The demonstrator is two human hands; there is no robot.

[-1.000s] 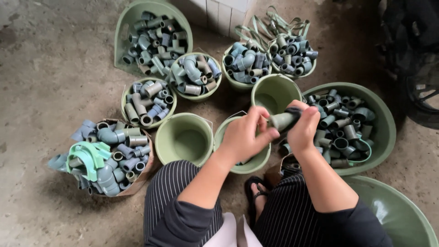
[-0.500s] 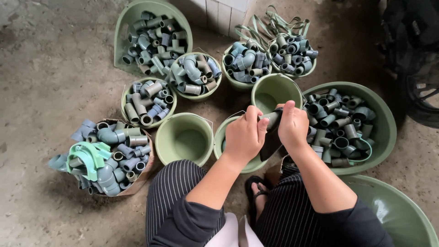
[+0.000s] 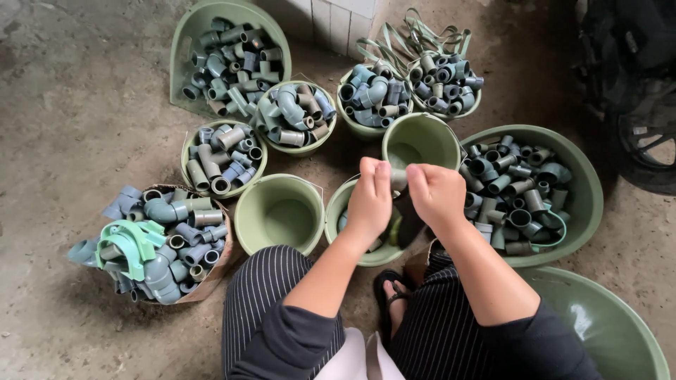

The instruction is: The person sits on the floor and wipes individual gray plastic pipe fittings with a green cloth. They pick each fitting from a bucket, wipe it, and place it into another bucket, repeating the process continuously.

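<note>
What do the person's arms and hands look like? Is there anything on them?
Both hands are bare: the left hand and right hand show no gloves, rings or watch. The forearms are bare too. Dark sleeves are pushed up to about the elbows, plain, with no markings.

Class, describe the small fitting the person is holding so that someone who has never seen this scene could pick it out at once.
Start at the big green basin of pipe fittings on the right. Just beside it, the left hand and right hand meet above a small green bucket. Between their fingertips is a short grey-green plastic pipe fitting, the only piece held up rather than lying in a container.
</note>
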